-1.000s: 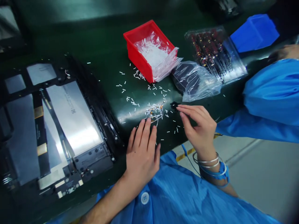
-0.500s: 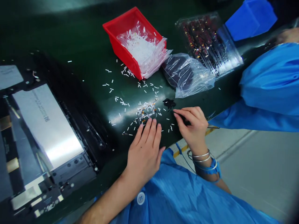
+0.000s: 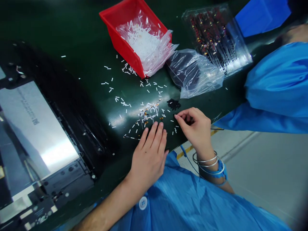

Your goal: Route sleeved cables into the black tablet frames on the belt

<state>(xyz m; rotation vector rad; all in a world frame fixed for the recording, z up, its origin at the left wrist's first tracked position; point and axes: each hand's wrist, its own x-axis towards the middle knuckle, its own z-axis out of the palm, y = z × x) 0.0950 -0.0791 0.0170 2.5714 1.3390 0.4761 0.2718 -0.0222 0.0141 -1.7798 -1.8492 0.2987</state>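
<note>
My left hand (image 3: 149, 153) lies flat on the dark green table with its fingers stretched out. Its fingertips touch the near side of a small heap of thin grey cables with gold ends (image 3: 154, 112), mixed with short white strips. To the right, my right hand (image 3: 195, 125) is closed in a pinch, thumb against index finger, low over the table. Whatever the pinch holds, if anything, is too small to make out. Just beyond it is a little pile of small black pieces (image 3: 173, 104). More white strips (image 3: 124, 103) are scattered around the cables.
A red bin (image 3: 125, 48) holds a plastic bag of white strips. Beside it are a clear bag with dark contents (image 3: 196, 75), a clear tray of parts (image 3: 237, 61) and a blue bin (image 3: 263, 17). An opened device (image 3: 45, 128) lies left. Another person's blue sleeve (image 3: 276, 86) is at right.
My right hand has drawn slightly left, still pinched, away from the black pile. The left hand stays nearly in place. Because the view shifted, the device sits further left.
</note>
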